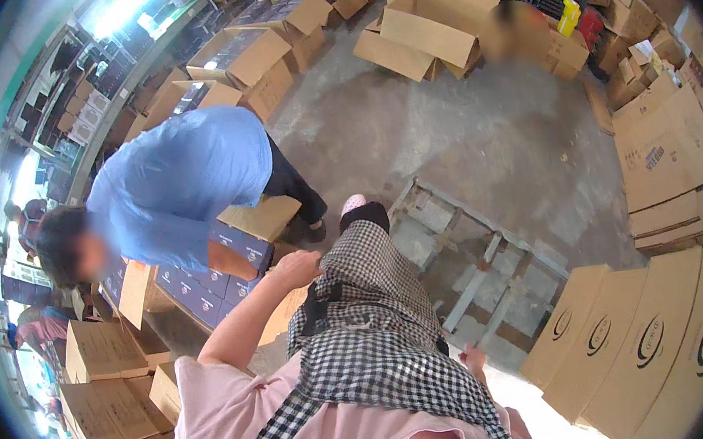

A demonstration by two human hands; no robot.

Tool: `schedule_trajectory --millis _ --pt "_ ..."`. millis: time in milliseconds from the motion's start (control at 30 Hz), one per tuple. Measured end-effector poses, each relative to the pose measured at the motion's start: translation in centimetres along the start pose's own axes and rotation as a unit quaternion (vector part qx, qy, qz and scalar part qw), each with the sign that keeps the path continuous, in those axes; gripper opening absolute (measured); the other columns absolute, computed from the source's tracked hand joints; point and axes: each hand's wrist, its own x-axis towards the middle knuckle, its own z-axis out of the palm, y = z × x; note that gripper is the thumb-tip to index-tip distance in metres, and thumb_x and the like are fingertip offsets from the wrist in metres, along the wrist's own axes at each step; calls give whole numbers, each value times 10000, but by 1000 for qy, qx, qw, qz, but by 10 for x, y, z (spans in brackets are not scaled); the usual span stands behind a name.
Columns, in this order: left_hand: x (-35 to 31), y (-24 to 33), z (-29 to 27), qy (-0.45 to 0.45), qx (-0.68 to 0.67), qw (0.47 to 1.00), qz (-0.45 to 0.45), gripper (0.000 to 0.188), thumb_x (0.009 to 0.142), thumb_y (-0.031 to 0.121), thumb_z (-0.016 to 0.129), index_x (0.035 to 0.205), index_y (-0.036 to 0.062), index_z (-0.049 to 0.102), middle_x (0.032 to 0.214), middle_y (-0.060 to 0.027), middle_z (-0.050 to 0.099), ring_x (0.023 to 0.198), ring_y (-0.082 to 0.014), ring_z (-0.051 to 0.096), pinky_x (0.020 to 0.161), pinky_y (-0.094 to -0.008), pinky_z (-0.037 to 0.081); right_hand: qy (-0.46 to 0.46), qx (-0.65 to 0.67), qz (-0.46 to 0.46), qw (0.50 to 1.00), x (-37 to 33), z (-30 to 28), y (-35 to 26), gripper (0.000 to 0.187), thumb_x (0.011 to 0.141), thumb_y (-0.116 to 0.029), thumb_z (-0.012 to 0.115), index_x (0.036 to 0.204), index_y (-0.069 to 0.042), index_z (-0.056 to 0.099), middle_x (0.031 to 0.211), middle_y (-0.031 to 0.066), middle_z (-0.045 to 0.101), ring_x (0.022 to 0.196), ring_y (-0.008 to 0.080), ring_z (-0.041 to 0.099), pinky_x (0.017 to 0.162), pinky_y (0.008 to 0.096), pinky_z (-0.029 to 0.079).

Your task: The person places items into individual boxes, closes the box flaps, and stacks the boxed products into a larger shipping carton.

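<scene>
My left hand (297,268) is loosely curled beside the front of my black-and-white checked apron (369,327), with nothing visible in it. Just beyond it is an open carton holding rows of dark blue boxes (241,244). A co-worker in a blue shirt (184,171) bends over that carton, one arm reaching down to the boxes. My right hand (471,358) hangs at my side near the grey metal pallet frame (478,279). Only a small part of the right hand shows past the apron, so its grip is unclear.
Closed cartons (621,338) stand in a row at my right, with flattened cardboard (667,150) beyond. Stacked cartons (107,387) rise at my left. More open cartons (241,58) line the far left, and a large one (439,24) sits ahead on the concrete floor (341,103).
</scene>
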Motion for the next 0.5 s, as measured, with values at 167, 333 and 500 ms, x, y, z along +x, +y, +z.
schedule_trajectory --millis 167,333,500 --pt "111 -7 -20 37 35 991 122 406 867 376 648 1030 8 592 965 -216 672 973 -385 643 828 -488 518 3 -611 -217 761 -30 6 4 267 819 -287 641 855 -24 674 689 138 635 622 283 620 614 418 508" --pt "219 -25 -74 -39 17 990 138 441 888 380 640 1134 15 600 1011 -226 669 958 -399 649 799 -506 519 124 -467 -210 850 -23 80 -53 302 819 -320 644 874 -23 654 689 106 633 598 251 608 590 400 495" --pt "363 -111 -122 -114 -19 989 90 458 874 385 646 1165 33 616 1088 -194 672 1029 -364 645 847 -486 520 72 -295 -266 915 -2 289 -278 195 851 -192 671 861 1 646 771 123 673 733 225 640 702 380 503"
